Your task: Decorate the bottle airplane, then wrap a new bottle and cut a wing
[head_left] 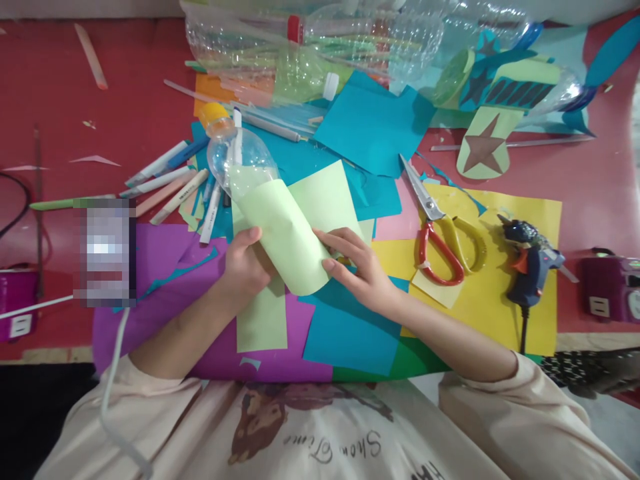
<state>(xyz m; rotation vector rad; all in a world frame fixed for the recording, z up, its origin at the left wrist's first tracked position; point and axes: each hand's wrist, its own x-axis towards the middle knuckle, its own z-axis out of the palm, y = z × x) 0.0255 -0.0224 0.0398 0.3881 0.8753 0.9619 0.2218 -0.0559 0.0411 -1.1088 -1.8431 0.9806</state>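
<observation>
Bottle: a clear bottle [250,150] with a yellow cap [215,113] was held tilted in front of the person, above the middle of the paper-strewn table [50,100], its capped end pointing away and to the left.
Green wrap: light green paper [290,233] curved around the lower part of the bottle.
Left hand: the left hand [247,263] grasped the wrapped bottle from the left, its thumb on the paper.
Right hand: the right hand [360,270] held the wrap's right edge near the bottom, thumb and fingers touching it.
Under the hands: a blue sheet [353,337] and a purple sheet [210,353] lay on the table.
Right side: scissors [427,203] with one red and one yellow handle lay open, partly on a yellow sheet [540,320], with a glue gun [535,270] beyond them.
Left side: several markers [180,197] lay in a loose cluster near the bottle.
Far side: more clear bottles [310,40] lay along the back.
Far right: a bottle decorated with paper stars [525,83] lay there.
</observation>
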